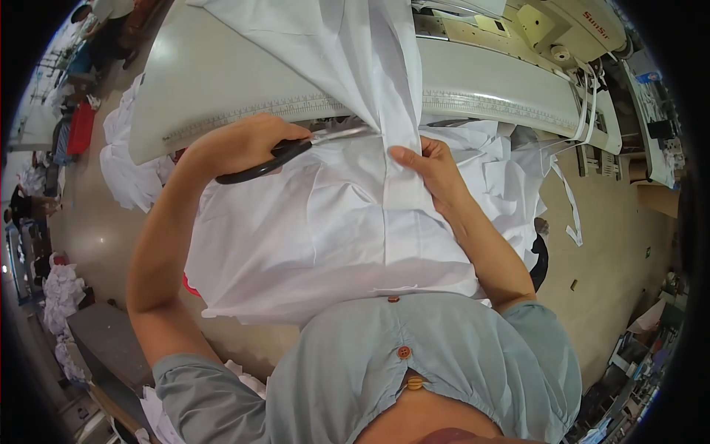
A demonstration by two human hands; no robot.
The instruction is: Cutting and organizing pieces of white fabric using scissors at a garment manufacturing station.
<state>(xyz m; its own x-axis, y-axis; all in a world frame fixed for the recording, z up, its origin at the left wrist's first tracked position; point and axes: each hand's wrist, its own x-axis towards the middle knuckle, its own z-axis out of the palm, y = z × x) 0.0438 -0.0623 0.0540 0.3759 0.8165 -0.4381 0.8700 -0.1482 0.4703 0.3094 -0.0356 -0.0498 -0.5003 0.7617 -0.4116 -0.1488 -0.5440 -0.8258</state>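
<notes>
Scissors with black handles (265, 165) are gripped in my left hand (241, 141), at the front edge of the sewing table. Their metal blades point right and reach the edge of a folded strip on the white fabric (349, 222); whether they are between layers I cannot tell. My right hand (432, 169) pinches that strip with the thumb on top, just right of the blade tips, its other fingers partly hidden behind the cloth. From the tabletop the white fabric runs down over my lap in loose folds.
The pale sewing table (222, 83) has a printed ruler along its front edge. A sewing machine (571, 28) stands at the upper right, with white tapes (591, 105) hanging beside it. More white cloth (125, 150) hangs at the left. Other people are far off at the left.
</notes>
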